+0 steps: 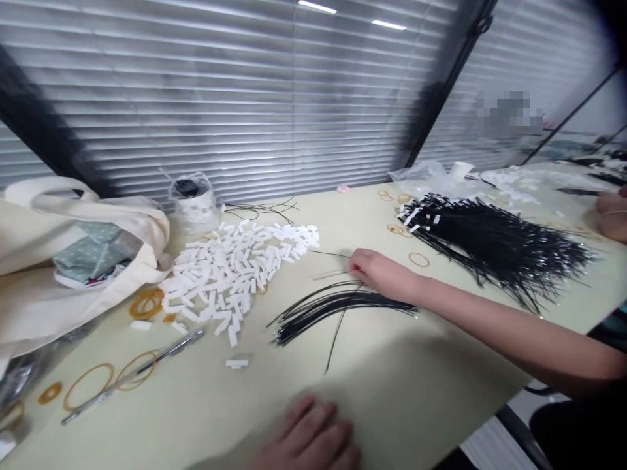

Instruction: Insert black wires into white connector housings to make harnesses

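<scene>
Head view: the right hand (366, 267), at centre, pinches a thin black wire (328, 253) between thumb and fingers. Below it lies a small bundle of black wires (337, 305), one strand crossing it. At bottom centre the left hand (313, 434) is loosely curled — whether it holds anything, I cannot tell. Around them spreads the pale yellowish table (421, 398): white pieces (235, 261) heaped left of centre, a metal tool (174, 350) and rubber bands at lower left, a larger wire bundle (494, 241) at right. A cloth bag (24, 261) sits at left; behind — blinds (245, 98) fill the upper frame. Another person's hand (612, 215) shows at the right edge.
</scene>
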A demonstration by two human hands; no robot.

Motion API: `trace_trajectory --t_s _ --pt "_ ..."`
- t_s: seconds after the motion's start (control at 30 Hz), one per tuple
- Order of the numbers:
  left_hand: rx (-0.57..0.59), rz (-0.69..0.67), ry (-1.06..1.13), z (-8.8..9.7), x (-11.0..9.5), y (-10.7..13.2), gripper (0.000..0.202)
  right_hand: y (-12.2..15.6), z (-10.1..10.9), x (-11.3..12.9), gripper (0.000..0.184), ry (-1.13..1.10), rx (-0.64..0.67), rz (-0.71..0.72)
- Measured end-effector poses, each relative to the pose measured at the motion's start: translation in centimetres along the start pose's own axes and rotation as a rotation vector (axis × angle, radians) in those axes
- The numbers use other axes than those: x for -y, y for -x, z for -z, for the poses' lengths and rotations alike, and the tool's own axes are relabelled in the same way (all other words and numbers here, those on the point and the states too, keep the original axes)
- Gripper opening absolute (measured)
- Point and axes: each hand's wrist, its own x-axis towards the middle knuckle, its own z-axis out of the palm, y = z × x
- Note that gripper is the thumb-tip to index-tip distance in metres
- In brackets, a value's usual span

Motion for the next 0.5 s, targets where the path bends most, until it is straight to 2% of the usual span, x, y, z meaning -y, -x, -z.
trace_trajectory --t_s 0.07,0.17,0.27,0.4,0.5 --pt "0.094 0.015 -0.191 0.8 -0.2 -0.2 0.041 1.1 0.0 0.0 0.023 -0.031 -0.02 0.057" --pt "0.114 0.133 -0.469 2.2 -0.1 -0.4 0.042 2.0 -0.9 0.0 0.027 -0.08 -0.092 0.079" --pt "0.125 0.22 -0.621 2.8 0.4 -0.5 0.058 2.3 -1.9 0.9 0.02 -0.157 -0.114 0.134" --pt "0.042 0.269 -0.596 2.7 0.7 -0.5 0.058 2.1 -2.2 2.5 0.025 -0.233 -0.08 0.259" --pt "-0.029 0.245 -0.435 2.7 0.4 -0.5 0.042 1.2 -1.8 1.5 0.043 -0.227 -0.122 0.231"
